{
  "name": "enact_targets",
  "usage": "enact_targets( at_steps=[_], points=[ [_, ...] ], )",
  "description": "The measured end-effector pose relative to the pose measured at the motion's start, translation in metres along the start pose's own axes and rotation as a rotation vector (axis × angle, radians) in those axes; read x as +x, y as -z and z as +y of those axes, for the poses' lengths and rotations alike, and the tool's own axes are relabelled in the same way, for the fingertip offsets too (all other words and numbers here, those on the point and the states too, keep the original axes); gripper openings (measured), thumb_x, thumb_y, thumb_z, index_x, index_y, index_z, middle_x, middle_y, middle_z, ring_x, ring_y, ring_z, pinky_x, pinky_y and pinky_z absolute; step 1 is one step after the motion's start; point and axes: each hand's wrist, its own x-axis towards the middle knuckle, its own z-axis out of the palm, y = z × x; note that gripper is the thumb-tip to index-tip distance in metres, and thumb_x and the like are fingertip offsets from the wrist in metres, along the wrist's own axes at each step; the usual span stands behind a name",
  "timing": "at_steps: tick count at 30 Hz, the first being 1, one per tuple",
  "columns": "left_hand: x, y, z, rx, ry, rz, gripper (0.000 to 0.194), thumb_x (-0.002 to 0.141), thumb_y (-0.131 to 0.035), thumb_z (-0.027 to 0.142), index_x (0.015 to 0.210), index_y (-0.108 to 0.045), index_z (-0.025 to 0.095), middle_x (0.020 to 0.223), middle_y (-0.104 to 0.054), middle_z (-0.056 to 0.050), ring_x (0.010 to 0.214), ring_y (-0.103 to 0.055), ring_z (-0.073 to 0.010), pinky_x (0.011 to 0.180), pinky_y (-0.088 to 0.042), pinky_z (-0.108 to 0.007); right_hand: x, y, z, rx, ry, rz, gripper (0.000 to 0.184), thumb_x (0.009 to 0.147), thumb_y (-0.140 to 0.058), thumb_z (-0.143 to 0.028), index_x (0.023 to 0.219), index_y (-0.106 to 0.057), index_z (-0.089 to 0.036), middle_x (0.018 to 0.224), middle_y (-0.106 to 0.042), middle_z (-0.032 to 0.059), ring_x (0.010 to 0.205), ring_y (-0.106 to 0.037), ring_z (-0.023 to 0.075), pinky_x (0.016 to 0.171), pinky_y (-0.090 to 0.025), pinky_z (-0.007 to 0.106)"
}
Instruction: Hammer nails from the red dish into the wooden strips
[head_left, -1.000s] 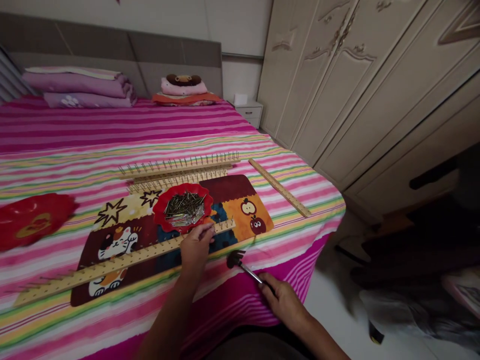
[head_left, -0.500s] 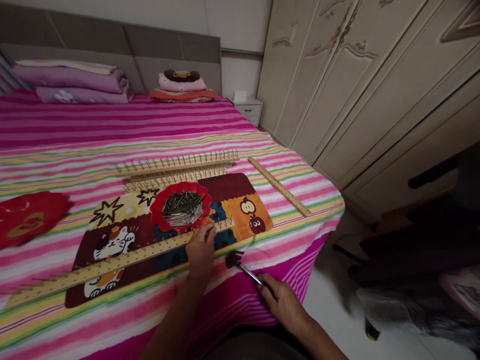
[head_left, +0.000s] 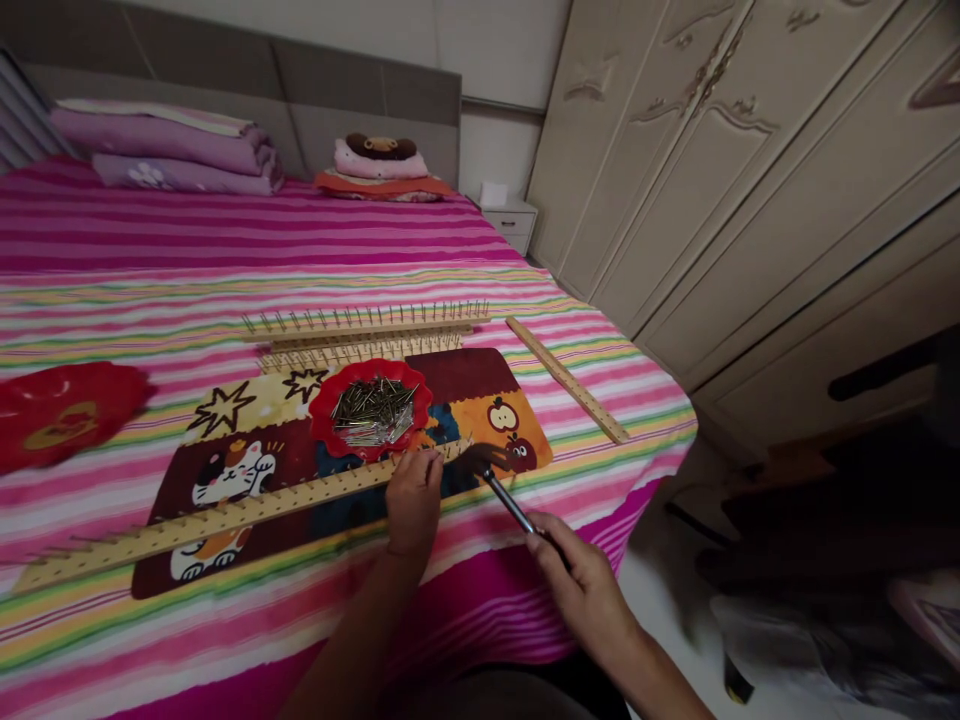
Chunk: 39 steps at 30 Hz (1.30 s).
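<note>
My right hand (head_left: 581,575) is closed around the dark grip of a hammer (head_left: 511,502). Its metal shaft slants up to the left, and the blurred dark head hangs by the right end of a long wooden strip (head_left: 277,505). Nails stand in a row along that strip. At the strip's right part, my left hand (head_left: 414,505) has its fingers pinched together; what is between them is hidden. Just behind that hand, a red scalloped bowl (head_left: 321,425) holds many loose nails (head_left: 375,408). Strip and bowl rest on a patterned mat (head_left: 184,480) with a cat drawing.
Further back lie more nail-studded wooden strips (head_left: 360,325). A separate strip (head_left: 566,378) lies at the right, near the bed's edge. A red tray (head_left: 60,415) is at the left on the striped bedspread (head_left: 247,625). Wardrobe doors (head_left: 675,170) stand beyond the bed.
The hammer has risen from beside the mat, up and forward toward the strip's right end, with my right hand following. My left hand stays pinched at the strip. The view has shifted slightly.
</note>
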Motion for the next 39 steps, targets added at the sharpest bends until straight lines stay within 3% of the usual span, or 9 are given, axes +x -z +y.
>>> enact_targets(
  at_steps=[5,8,16,20,24,27,31,36,39],
  points=[
    [-0.001,-0.001,-0.002,0.017,-0.05,0.005,0.016,0.083,-0.047,0.025,0.076,-0.061,0.02,0.072,-0.061,-0.001,0.071,-0.057,-0.0143,0.068,-0.043,-0.025,0.032,0.008,-0.031,-0.158,0.161,0.049,0.028,0.089,-0.042,-0.031,0.111,-0.056,-0.02,0.092,-0.068,0.0045,0.081,-0.064,0.0161,0.072,-0.048,0.022],
    [0.0,-0.001,-0.003,0.056,-0.074,0.002,0.017,0.082,-0.047,0.022,0.072,-0.06,0.019,0.068,-0.058,-0.002,0.068,-0.055,-0.015,0.066,-0.042,-0.025,0.039,0.005,-0.034,-0.279,0.15,-0.046,0.026,0.089,-0.04,-0.028,0.108,-0.056,-0.02,0.082,-0.068,0.004,0.072,-0.064,0.0168,0.064,-0.048,0.024],
    [-0.004,0.0,-0.001,0.006,-0.039,-0.003,0.014,0.082,-0.047,0.02,0.081,-0.061,0.019,0.075,-0.061,-0.003,0.072,-0.058,-0.0147,0.069,-0.045,-0.026,0.006,0.01,-0.011,-0.118,0.053,-0.102,0.026,0.09,-0.039,-0.034,0.105,-0.057,-0.022,0.072,-0.065,-0.0018,0.06,-0.06,0.0125,0.056,-0.045,0.018],
    [0.0,0.026,0.002,0.036,-0.017,-0.073,0.014,0.08,-0.047,0.023,0.082,-0.061,0.02,0.076,-0.063,-0.002,0.069,-0.058,-0.014,0.067,-0.045,-0.025,-0.015,-0.001,0.029,-0.056,-0.063,-0.163,0.029,0.088,-0.041,-0.039,0.101,-0.061,-0.022,0.071,-0.065,-0.0019,0.062,-0.06,0.0139,0.058,-0.046,0.019],
    [0.038,0.071,-0.006,0.247,0.037,-0.126,0.017,0.078,-0.049,0.027,0.083,-0.063,0.021,0.084,-0.066,-0.003,0.077,-0.06,-0.017,0.07,-0.044,-0.027,-0.023,-0.02,0.059,-0.037,-0.134,-0.231,0.029,0.088,-0.04,-0.042,0.089,-0.061,-0.021,0.063,-0.06,-0.0029,0.054,-0.054,0.0132,0.052,-0.043,0.02],
    [0.078,0.091,-0.02,0.499,0.064,-0.308,0.018,0.075,-0.048,0.023,0.08,-0.066,0.022,0.084,-0.068,-0.005,0.079,-0.06,-0.02,0.069,-0.043,-0.028,-0.021,-0.027,0.064,-0.013,-0.149,-0.241,0.027,0.087,-0.04,-0.041,0.085,-0.059,-0.022,0.061,-0.056,-0.0035,0.056,-0.052,0.013,0.052,-0.041,0.021],
    [0.11,0.089,-0.032,0.705,0.084,-0.614,0.02,0.066,-0.053,0.018,0.077,-0.069,0.024,0.085,-0.07,-0.007,0.079,-0.062,-0.0219,0.068,-0.042,-0.029,-0.017,-0.028,0.061,0.017,-0.167,-0.25,0.027,0.087,-0.04,-0.04,0.078,-0.057,-0.022,0.06,-0.052,-0.004,0.056,-0.049,0.0131,0.053,-0.04,0.021],
    [0.119,0.078,-0.033,0.756,0.1,-0.684,0.02,0.061,-0.054,0.014,0.072,-0.07,0.02,0.079,-0.069,-0.012,0.073,-0.062,-0.0228,0.065,-0.042,-0.029,-0.016,-0.028,0.062,0.025,-0.177,-0.26,0.027,0.088,-0.04,-0.04,0.082,-0.058,-0.021,0.062,-0.052,-0.004,0.058,-0.05,0.0129,0.055,-0.039,0.021],
    [0.12,0.081,-0.034,0.735,0.08,-0.703,0.018,0.061,-0.053,0.013,0.068,-0.068,0.02,0.071,-0.068,-0.009,0.067,-0.061,-0.02,0.062,-0.041,-0.026,-0.017,-0.029,0.064,0.029,-0.189,-0.269,0.028,0.088,-0.039,-0.041,0.082,-0.057,-0.021,0.063,-0.052,-0.0039,0.058,-0.05,0.0129,0.056,-0.039,0.021]
  ],
)
